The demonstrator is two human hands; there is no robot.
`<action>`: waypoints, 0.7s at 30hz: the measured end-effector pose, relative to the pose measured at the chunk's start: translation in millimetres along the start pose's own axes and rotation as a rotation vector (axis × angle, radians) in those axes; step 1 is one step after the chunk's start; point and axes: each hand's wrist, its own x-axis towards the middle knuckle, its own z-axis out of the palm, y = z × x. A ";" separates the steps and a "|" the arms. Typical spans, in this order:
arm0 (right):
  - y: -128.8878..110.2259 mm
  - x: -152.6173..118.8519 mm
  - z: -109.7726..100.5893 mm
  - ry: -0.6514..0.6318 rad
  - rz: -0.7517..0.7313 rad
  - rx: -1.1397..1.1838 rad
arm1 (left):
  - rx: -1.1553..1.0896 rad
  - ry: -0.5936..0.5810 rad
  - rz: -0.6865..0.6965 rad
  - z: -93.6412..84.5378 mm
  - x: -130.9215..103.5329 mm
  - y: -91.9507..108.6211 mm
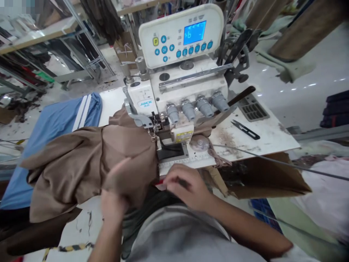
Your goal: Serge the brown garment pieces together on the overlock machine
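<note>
A white overlock sewing machine [177, 83] stands on a white table [269, 131], its blue display lit. Brown fabric [81, 163] lies bunched to the left of the presser foot, with one edge under the needle area. My left hand [120, 185], blurred, grips the near edge of that brown fabric. My right hand [185, 185] rests at the table's front edge just below the needle plate, its fingers curled over something small and dark that I cannot make out.
A blue cloth with white stripes [60, 123] lies under the brown fabric at left. Black thread snips [245, 129] lie right of the machine. A cardboard box [261, 174] sits below the table's right side. Racks and fabric scraps fill the background.
</note>
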 end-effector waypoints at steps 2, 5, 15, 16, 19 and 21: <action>8.3 13.0 -0.7 0.024 0.156 0.060 | -0.125 0.164 -0.273 -17.3 15.2 -3.5; 20.7 32.4 9.0 -0.092 0.222 0.175 | -0.504 0.177 -0.636 -34.9 35.7 0.4; 43.4 39.1 35.6 0.236 -0.007 -0.178 | 0.173 0.260 0.111 -31.7 63.9 5.9; 43.1 39.8 33.5 0.186 0.005 -0.171 | 0.210 0.202 0.281 -31.4 64.8 8.5; 37.9 38.4 27.5 0.017 0.001 -0.201 | 0.207 -0.115 0.621 -26.7 67.8 21.4; 34.2 33.1 25.5 0.021 -0.040 -0.258 | 0.283 -0.212 0.661 -21.0 70.8 30.8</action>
